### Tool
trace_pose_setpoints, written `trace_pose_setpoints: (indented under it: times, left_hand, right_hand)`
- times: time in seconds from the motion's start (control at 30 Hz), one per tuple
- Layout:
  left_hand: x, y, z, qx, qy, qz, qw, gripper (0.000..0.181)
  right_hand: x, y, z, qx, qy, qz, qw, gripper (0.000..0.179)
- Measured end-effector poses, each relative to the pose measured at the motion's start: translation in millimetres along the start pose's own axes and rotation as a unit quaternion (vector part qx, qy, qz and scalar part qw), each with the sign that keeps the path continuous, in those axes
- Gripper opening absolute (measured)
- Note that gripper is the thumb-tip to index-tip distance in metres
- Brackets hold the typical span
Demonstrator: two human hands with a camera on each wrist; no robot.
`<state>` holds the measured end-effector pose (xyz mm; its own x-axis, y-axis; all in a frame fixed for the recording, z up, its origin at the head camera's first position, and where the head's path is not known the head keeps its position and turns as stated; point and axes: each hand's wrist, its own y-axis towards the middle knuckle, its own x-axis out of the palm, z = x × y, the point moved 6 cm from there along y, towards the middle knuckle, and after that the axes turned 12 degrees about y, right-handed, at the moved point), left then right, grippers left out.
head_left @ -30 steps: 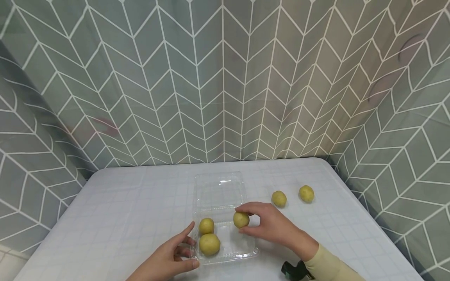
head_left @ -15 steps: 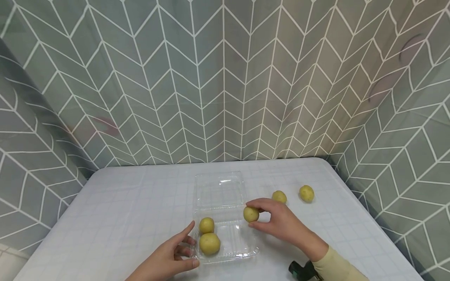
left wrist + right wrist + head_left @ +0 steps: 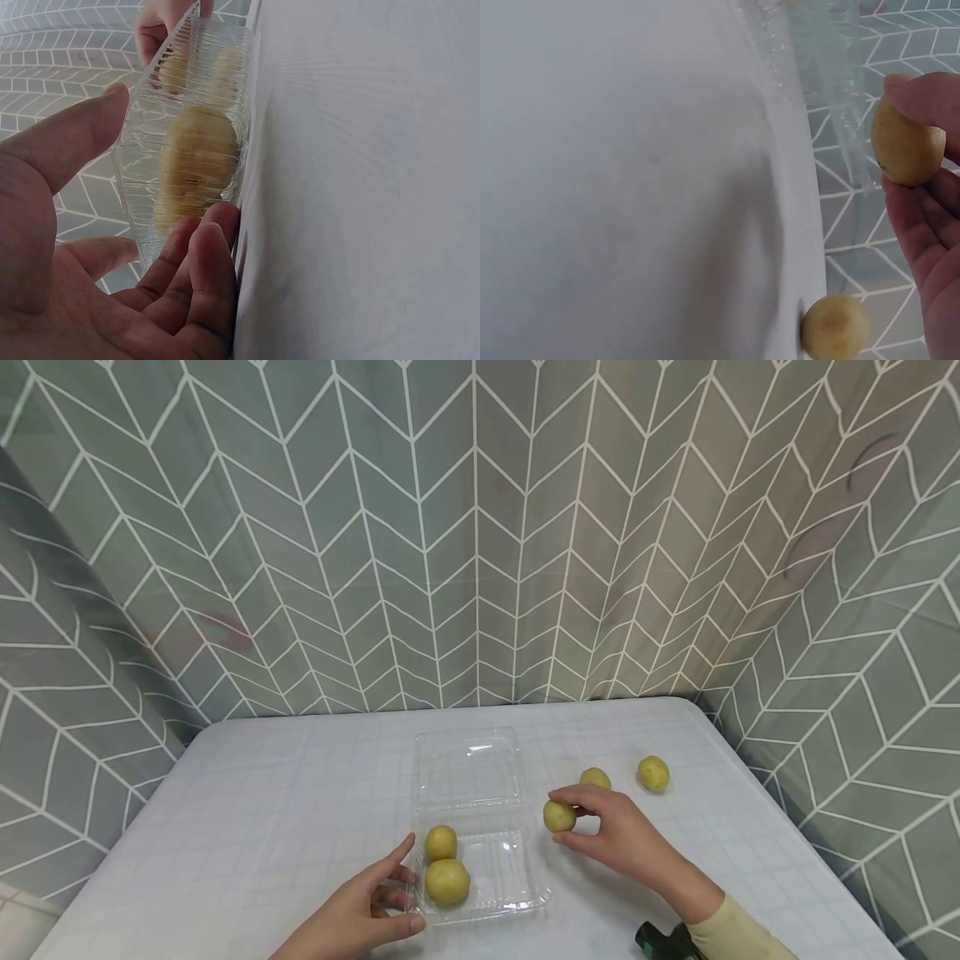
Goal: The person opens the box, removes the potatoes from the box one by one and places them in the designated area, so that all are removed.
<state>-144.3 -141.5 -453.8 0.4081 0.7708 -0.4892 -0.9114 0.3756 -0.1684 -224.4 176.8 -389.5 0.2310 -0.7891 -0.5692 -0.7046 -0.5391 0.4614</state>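
Note:
In the head view, a clear plastic clamshell container (image 3: 498,877) lies open on the table, its lid (image 3: 468,768) folded back. Two potatoes, a larger one (image 3: 447,882) in front of a smaller one (image 3: 441,842), sit along its left side. My left hand (image 3: 367,902) holds the container's left side, thumb at the front corner and fingers against the wall; the left wrist view shows this wall (image 3: 135,180) close up. Just right of the container, my right hand (image 3: 615,831) pinches a potato (image 3: 558,816) between thumb and fingers, also seen in the right wrist view as a potato (image 3: 906,146).
Two more potatoes lie on the white-covered table (image 3: 300,810) to the right: one (image 3: 596,777) partly behind my right hand, another (image 3: 654,774) farther right. Patterned curtains (image 3: 480,543) stand behind and beside the table. A dark device (image 3: 663,941) sits at my right wrist.
My right hand has moved right with its potato, from over the container to beyond its right edge. The left hand and the container stay in place.

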Motion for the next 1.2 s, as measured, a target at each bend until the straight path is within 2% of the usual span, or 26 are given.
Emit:
trace_pose_setpoints:
  times: [0.27,0.6,1.2]
  left_hand:
    - [1.0,-0.6,1.1,-0.001,-0.011,-0.002,0.9999,0.093]
    - [2.0,-0.1,1.6,-0.002,-0.021,-0.007,0.9997,0.092]
    - [-0.4,0.0,3.1,0.002,0.000,-0.001,1.0000,0.092]
  right_hand:
    - [-3,-11.1,10,0.027,-0.014,-0.013,0.9995,0.046]
    - [-8,-24.6,21,0.020,-0.022,-0.015,0.9994,0.047]
    - [-7,-36.2,42,0.127,-0.006,-0.064,0.9899,0.048]
